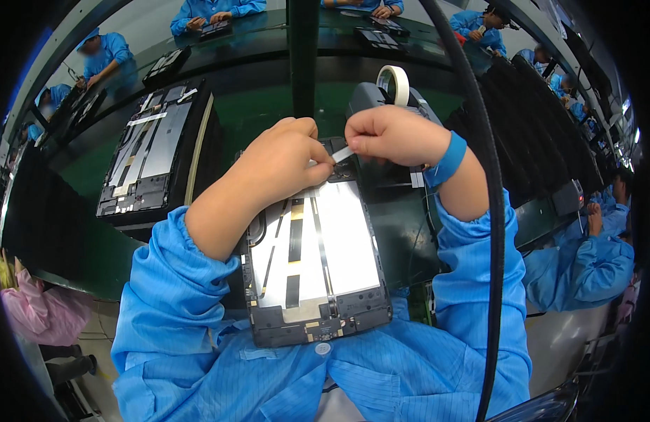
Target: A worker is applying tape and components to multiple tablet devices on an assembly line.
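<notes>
A tablet with its back off (346,239) lies in front of me, its near end close to my blue smock. Silvery plates, dark flat cables and black circuit parts show inside it. Over its far end, a short strip of whitish tape (342,154) stretches between my hands. My right hand (395,133), with a blue band on its wrist, pinches one end between thumb and forefinger. The fingers of my left hand (286,158) are closed on the other end, low over the tablet; they partly hide the tape and the tablet's upper left corner.
Beyond my right hand stands a grey tape dispenser (365,98) with a cream tape roll (394,86). Another opened tablet (152,151) tops a stack at left. Black slotted trays (529,133) stand at right. A black cable (495,211) hangs on the right. Co-workers sit around.
</notes>
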Demonstrator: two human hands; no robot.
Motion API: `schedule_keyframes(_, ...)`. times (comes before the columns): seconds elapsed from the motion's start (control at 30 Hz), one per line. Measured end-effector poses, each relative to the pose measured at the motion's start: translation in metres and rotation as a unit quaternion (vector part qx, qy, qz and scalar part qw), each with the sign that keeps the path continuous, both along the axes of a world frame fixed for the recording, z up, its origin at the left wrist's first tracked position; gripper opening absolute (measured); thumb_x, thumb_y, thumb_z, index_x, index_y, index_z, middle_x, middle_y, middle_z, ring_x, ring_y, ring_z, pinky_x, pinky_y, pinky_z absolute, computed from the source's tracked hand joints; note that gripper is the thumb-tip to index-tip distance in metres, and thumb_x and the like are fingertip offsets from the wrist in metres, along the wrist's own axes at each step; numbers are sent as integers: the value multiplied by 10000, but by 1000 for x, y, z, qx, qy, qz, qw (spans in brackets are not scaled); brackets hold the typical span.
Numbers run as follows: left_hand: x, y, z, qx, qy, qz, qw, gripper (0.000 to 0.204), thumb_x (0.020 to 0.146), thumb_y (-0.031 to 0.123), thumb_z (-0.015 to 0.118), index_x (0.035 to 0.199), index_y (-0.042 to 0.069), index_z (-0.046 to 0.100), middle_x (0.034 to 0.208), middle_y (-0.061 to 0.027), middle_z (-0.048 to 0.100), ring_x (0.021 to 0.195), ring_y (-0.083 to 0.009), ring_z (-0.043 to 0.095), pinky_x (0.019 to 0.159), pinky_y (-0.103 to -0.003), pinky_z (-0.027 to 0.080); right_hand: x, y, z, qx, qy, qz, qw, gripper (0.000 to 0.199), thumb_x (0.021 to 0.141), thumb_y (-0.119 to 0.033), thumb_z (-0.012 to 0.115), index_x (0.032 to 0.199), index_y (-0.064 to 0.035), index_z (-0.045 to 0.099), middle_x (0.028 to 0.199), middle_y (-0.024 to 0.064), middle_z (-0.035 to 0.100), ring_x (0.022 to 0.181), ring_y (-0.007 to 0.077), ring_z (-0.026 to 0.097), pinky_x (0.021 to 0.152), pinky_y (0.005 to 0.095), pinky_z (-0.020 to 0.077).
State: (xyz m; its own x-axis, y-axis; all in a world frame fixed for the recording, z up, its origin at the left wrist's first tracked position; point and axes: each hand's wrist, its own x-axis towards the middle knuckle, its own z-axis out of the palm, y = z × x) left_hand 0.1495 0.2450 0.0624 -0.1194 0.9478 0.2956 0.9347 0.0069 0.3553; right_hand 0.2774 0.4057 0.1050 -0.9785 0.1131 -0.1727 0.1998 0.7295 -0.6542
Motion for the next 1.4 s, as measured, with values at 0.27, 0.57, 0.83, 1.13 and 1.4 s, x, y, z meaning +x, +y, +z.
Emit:
schedule_keyframes(0.27,-12,14,-5,1,-71,-15,997,137,670,158,691,772,78,735,782,-85,571,787,-246,588,690,-342,476,-4,-1,-6,101,13,79,992,127,861,-172,625,836,-48,611,709,52,577,665,157,528,619,300,451)
schedule_keyframes(0.57,-13,16,-1,-20,-104,-15,994,135,670,151,719,779,73,727,797,-90,593,762,-242,600,672,-333,480,-10,-4,-10,113,-14,51,992,139,858,-176,627,845,-39,643,711,70,611,659,181,560,635,305,463)
schedule_keyframes(0.83,-10,16,-4,-5,-135,-17,991,111,670,50,709,769,101,717,837,-78,568,836,-242,578,727,-328,479,-13,-11,-5,151,-11,66,986,197,850,-226,644,935,-52,683,776,94,652,706,202,601,669,317,477)
schedule_keyframes(1.13,-7,4,-2,-8,-29,-52,998,233,688,-35,640,785,149,746,870,-42,561,945,-232,513,842,-329,426,-15,-17,7,139,-59,63,987,164,829,-198,651,839,-35,661,726,70,643,651,167,615,604,286,475)
schedule_keyframes(1.4,-1,-8,4,-27,29,-63,997,308,676,-31,642,883,167,754,904,-38,563,975,-226,498,867,-322,399,-19,-22,10,111,-162,-44,980,158,805,-157,622,812,-2,656,690,77,651,615,153,665,600,264,515)
